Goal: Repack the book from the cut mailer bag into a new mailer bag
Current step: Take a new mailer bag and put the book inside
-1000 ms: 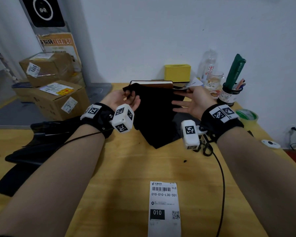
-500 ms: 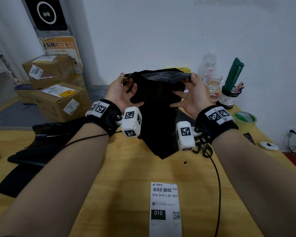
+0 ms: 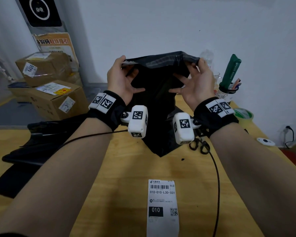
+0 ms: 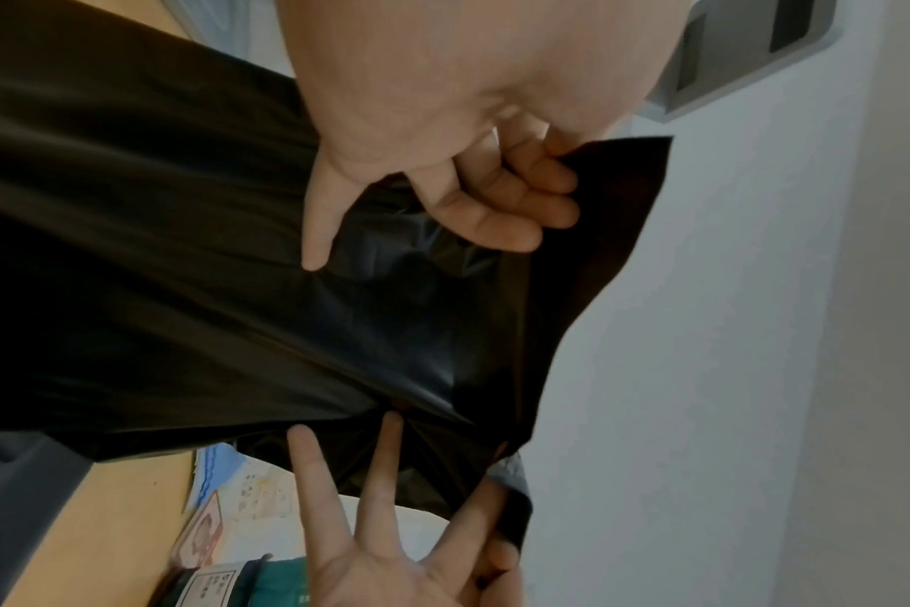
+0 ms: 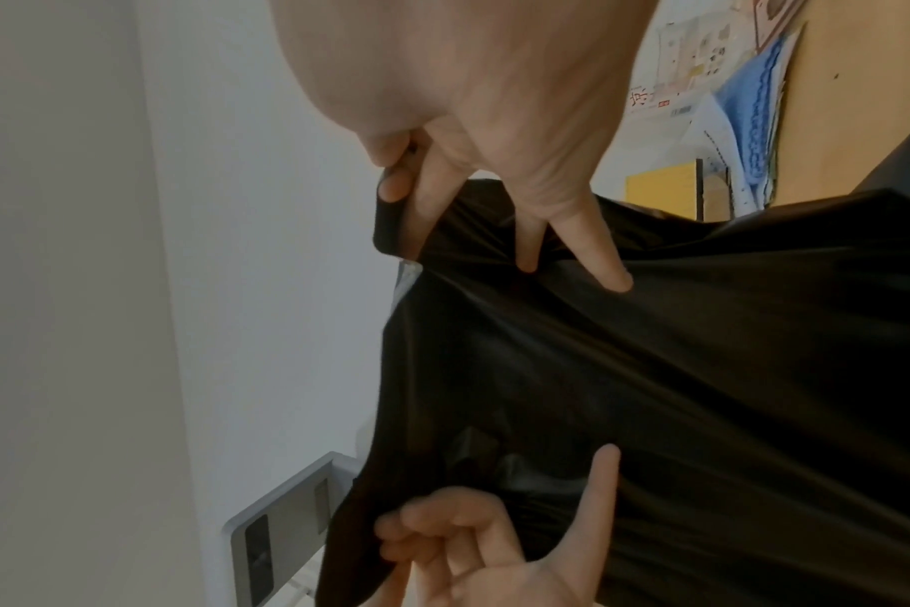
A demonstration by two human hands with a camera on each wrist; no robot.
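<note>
A black mailer bag [image 3: 157,103] hangs upright over the wooden table [image 3: 120,177], its lower corner just above the tabletop. My left hand [image 3: 122,65] pinches the bag's top left corner and my right hand [image 3: 196,65] pinches the top right corner, stretching the top edge between them. In the left wrist view the left fingers [image 4: 499,205] curl over the bag's edge [image 4: 588,246]. Seen from the right wrist, thumb and forefinger [image 5: 406,193] nip the bag [image 5: 702,369], with the other fingers spread on it. The book is hidden behind the bag.
A shipping label [image 3: 162,207] lies near the table's front. Scissors [image 3: 200,146], a tape roll [image 3: 243,114] and a pen cup [image 3: 226,93] sit on the right. More black bags [image 3: 32,147] lie at the left, with cardboard boxes [image 3: 55,98] behind.
Both hands have risen and lifted the bag off the table until it hangs upright. The grip moved to its top corners and the top edge is now pulled taut.
</note>
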